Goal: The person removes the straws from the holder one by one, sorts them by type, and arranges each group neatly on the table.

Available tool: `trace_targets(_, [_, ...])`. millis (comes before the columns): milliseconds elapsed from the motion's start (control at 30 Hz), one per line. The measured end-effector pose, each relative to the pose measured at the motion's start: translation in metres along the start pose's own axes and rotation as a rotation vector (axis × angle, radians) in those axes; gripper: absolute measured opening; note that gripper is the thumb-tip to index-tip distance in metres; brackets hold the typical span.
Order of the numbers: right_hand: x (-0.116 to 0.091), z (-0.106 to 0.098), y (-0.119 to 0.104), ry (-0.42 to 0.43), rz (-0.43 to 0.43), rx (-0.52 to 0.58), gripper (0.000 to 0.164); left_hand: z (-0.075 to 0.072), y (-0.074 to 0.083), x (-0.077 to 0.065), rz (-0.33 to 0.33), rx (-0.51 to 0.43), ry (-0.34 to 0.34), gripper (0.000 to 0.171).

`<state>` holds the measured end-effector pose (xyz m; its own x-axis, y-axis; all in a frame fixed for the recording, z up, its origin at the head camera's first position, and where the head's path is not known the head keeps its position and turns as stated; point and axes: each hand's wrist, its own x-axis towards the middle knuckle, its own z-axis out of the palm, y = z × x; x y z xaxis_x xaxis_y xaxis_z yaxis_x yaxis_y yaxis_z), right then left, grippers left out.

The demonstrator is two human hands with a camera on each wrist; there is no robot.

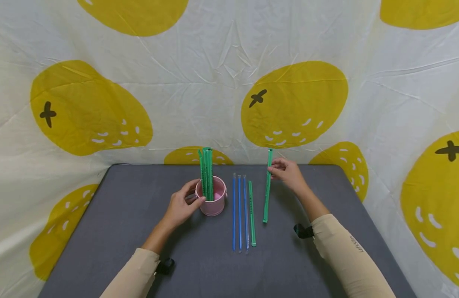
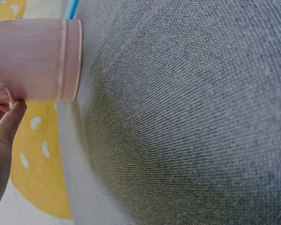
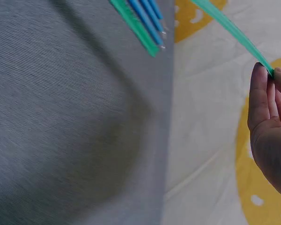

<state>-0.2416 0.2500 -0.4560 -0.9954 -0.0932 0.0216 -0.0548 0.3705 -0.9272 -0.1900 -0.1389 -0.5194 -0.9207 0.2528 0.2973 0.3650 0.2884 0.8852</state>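
Note:
My left hand [image 1: 182, 204] grips a small pink bucket [image 1: 213, 208] by its side, thumb near the rim; in the left wrist view a finger touches the bucket's handle [image 2: 3, 89]. Several green wrapped straws [image 1: 206, 174] stand upright in the bucket, leaning to its left side. My right hand [image 1: 288, 174] pinches another green wrapped straw [image 1: 267, 194] near its upper part, held nearly upright to the right of the bucket. Between the hands lie three blue straws [image 1: 240, 215] in clear wrappers, with one green wrapped straw [image 1: 252, 215] beside them on the right.
The dark grey table [image 1: 114, 231] runs back to a white cloth [image 1: 199, 111] printed with yellow fruit, which hangs behind it and along both sides. A black wrist camera [image 1: 303, 231] sits at my right sleeve, and another one [image 1: 165, 266] at the left.

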Motion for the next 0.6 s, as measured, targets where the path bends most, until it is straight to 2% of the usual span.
trace_targets(100, [-0.002, 0.009, 0.009, -0.014, 0.008, -0.011, 0.038, -0.001, -0.001, 0.0, 0.011, -0.011, 0.006, 0.065])
trace_targets(300, [-0.004, 0.027, 0.028, -0.045, 0.075, -0.045, 0.035, -0.002, 0.0, -0.001, 0.015, 0.004, -0.002, 0.063])
trace_targets(600, [-0.011, 0.044, 0.041, -0.064, 0.143, -0.104, 0.035, -0.003, 0.001, 0.0, 0.012, 0.013, 0.005, 0.065])
